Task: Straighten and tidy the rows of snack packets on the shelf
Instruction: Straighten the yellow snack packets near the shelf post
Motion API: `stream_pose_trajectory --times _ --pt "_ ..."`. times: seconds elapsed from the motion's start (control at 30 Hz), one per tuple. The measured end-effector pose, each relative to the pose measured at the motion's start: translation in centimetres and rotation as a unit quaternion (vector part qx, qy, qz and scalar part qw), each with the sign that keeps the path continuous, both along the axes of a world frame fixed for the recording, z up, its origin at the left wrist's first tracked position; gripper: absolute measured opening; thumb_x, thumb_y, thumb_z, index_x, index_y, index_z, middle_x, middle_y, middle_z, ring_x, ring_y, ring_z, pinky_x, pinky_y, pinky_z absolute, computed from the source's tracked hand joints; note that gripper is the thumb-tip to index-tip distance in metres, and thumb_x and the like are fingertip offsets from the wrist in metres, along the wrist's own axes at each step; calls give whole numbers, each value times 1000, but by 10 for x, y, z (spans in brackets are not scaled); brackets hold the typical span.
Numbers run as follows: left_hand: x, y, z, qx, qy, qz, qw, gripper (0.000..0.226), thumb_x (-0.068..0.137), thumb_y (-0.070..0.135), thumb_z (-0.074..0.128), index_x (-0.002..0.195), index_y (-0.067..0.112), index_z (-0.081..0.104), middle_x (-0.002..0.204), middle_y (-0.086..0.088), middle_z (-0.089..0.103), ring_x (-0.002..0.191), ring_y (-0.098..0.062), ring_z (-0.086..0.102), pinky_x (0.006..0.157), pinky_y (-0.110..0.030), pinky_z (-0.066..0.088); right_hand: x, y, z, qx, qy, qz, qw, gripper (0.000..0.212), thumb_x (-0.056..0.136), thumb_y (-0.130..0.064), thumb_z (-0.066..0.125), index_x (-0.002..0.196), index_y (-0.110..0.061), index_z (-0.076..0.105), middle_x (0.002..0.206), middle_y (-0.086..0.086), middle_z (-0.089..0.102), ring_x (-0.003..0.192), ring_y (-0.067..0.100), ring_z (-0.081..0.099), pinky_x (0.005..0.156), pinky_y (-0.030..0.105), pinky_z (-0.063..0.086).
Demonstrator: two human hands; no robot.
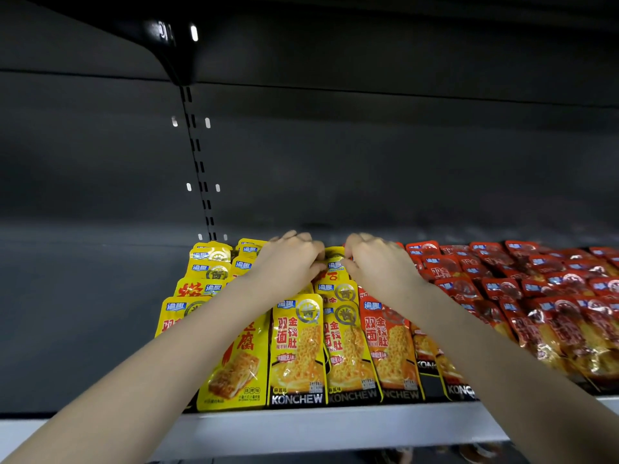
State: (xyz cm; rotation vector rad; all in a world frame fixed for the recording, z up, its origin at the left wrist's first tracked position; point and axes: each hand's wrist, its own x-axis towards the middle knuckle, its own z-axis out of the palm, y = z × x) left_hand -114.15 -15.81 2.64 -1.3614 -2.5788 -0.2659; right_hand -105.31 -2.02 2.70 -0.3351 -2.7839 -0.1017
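Rows of yellow snack packets (298, 349) lie overlapped on a dark shelf (83, 329), with red packets (388, 346) in the rows to their right. Both my arms reach to the back of the yellow rows. My left hand (288, 262) and my right hand (378, 262) sit close together, fingers curled down onto a yellow packet (335, 264) at the rear of one row. The fingertips pinch its top edge from either side. The hands hide the packets beneath them.
Many red packets (536, 289) lie loosely overlapped across the right part of the shelf. The shelf's pale front rail (335, 426) runs along the bottom. A slotted upright (201, 162) and a black bracket (174, 45) stand on the dark back wall. The shelf floor left of the yellow rows is bare.
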Motion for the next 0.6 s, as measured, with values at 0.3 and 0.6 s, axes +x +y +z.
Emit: stream_pose_trajectory --times 0.3,0.6 --pt "21 -2 -1 -101 10 2 995 34 95 42 45 110 13 59 119 -5 58 121 -25 41 98 -40 36 32 -4 -9 16 -57 47 997 29 96 -43 45 112 -21 56 114 -2 59 109 20 57 91 35 42" --pt "14 7 0 -70 -71 16 995 24 90 32 59 109 17 61 111 -9 60 120 -26 41 89 -36 37 26 -9 -6 13 -80 23 996 27 95 -35 52 110 -13 52 114 5 59 105 27 59 83 36 44"
